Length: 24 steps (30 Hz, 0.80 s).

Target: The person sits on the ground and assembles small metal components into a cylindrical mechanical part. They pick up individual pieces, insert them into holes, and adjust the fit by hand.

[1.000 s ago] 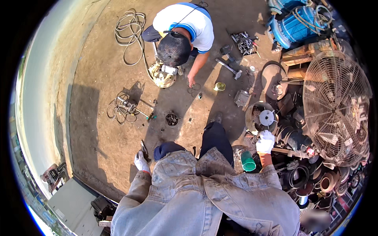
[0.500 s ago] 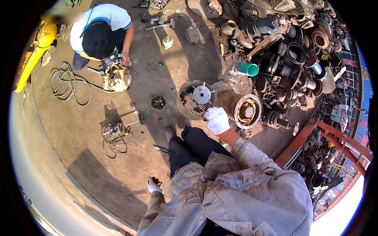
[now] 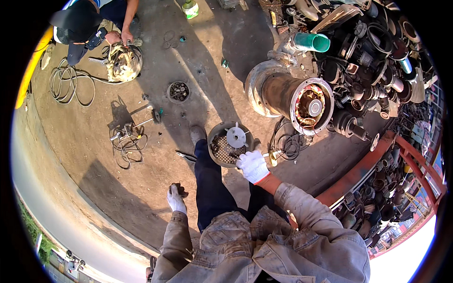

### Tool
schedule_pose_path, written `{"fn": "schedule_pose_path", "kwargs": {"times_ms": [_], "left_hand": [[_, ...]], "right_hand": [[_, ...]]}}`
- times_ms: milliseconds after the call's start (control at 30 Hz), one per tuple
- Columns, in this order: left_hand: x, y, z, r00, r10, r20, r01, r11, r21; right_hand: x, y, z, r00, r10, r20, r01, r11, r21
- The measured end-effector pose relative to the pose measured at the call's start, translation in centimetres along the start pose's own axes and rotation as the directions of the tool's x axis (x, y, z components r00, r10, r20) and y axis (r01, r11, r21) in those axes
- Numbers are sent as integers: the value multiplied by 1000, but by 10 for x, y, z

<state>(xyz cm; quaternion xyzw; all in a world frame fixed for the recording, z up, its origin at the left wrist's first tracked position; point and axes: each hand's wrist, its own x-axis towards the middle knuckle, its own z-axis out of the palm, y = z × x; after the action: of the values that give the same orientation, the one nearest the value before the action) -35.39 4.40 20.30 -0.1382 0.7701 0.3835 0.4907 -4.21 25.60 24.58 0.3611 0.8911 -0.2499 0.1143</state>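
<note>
Apparently, the right hand (image 3: pixel 254 166) has its fingers closed on the rim of the mesh-bottomed pan (image 3: pixel 216 130), near the centre of the frame; for the left hand (image 3: pixel 176 197), lower left, I cannot tell whether its fingers are spread. Such a one-sided hold could tilt the pan, and the finned disc (image 3: pixel 236 137) might then slide out.

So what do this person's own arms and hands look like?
The right hand wears a white glove with a thin red edge at the wrist. The left hand is also in a white glove, its finger end too small to make out. Both sleeves are long, wrinkled, faded grey-brown and stained.
</note>
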Motion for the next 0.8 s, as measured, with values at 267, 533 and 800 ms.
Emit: {"fn": "schedule_pose_path", "kwargs": {"times_ms": [267, 533, 800], "left_hand": [[-15, -98, 131, 948, 271, 168, -296, 943, 152], [33, -193, 263, 792, 371, 485, -539, 799, 267], [83, -169, 294, 318, 239, 917, -943, -22, 333]], "right_hand": [[-15, 93, 99, 992, -126, -13, 126, 992, -5], [3, 170, 199, 971, -239, -18, 236, 967, -97], [63, 229, 305, 893, -442, -86, 420, 886, -196]]}}
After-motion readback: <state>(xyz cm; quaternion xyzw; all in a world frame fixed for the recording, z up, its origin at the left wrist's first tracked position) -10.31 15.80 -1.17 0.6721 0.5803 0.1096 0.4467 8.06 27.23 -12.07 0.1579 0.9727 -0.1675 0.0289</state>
